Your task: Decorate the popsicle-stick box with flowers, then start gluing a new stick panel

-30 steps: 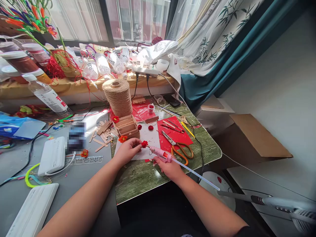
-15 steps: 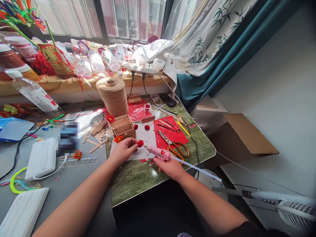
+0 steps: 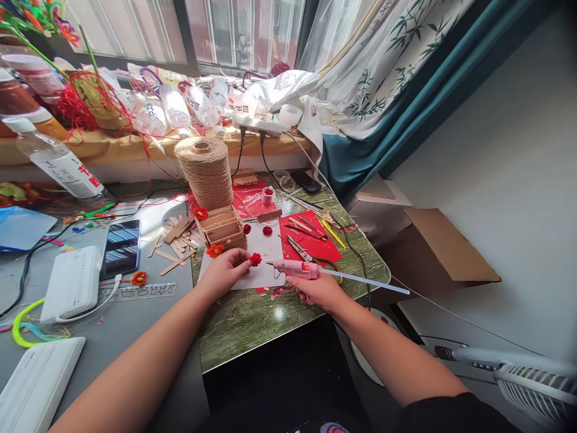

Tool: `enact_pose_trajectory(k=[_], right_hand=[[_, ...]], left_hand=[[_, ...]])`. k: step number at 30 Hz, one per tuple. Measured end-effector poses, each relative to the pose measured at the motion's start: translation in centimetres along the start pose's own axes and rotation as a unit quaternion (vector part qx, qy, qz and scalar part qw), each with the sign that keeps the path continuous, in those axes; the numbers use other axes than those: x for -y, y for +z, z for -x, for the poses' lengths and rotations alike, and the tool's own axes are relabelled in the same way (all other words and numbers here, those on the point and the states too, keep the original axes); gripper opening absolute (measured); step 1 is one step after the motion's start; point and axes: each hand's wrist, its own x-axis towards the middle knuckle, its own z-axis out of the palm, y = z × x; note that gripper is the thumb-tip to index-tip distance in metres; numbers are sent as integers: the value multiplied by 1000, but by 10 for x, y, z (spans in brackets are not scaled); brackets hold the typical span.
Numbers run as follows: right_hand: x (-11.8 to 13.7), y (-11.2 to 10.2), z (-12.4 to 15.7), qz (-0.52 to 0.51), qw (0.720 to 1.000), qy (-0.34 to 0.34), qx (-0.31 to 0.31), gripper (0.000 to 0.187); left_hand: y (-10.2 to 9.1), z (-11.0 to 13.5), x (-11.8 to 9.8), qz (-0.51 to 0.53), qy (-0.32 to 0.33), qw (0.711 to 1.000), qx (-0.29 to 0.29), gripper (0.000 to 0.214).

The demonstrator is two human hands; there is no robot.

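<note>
My left hand [image 3: 225, 270] pinches a small red flower [image 3: 255, 259] over a white sheet [image 3: 265, 243] on the green table [image 3: 252, 322]. My right hand [image 3: 318, 288] grips a pink glue gun [image 3: 295, 269], its nozzle pointing left a short way from the flower and a clear glue stick [image 3: 365, 281] trailing to the right. Just beyond my left hand sits a small box of wooden sticks [image 3: 222, 227] with red and orange flowers beside it.
A big spool of twine [image 3: 206, 171] stands behind the box. Scissors [image 3: 300, 248] and tools lie on red paper [image 3: 311, 237]. A phone [image 3: 121, 246], white devices, loose sticks and a ruler lie at left. Bottles crowd the sill. A cardboard box [image 3: 444, 243] lies right.
My right hand has drawn the glue gun a little to the right and levelled it, so its nozzle now stands off from the flower. My left hand holds still.
</note>
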Motion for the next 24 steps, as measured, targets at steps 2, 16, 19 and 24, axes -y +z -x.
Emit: enact_pose_trajectory(k=[2,16,19,24], right_hand=[[-6,0,-5,4,1000,13,1,55],[-27,8,-29,15,998,-56,-8,50],[-27,8,-29,19,998,-56,-10,46],[-25,8,-28,10,997,-73,10,47]], left_hand=[[0,0,1,-2,2,1000,-1,35],[0,1,0,-26,-1,1000,-12,32],[1,1,1,-33,1,999,-12,32],[2,2,-1,-52,2,999,-17,34]])
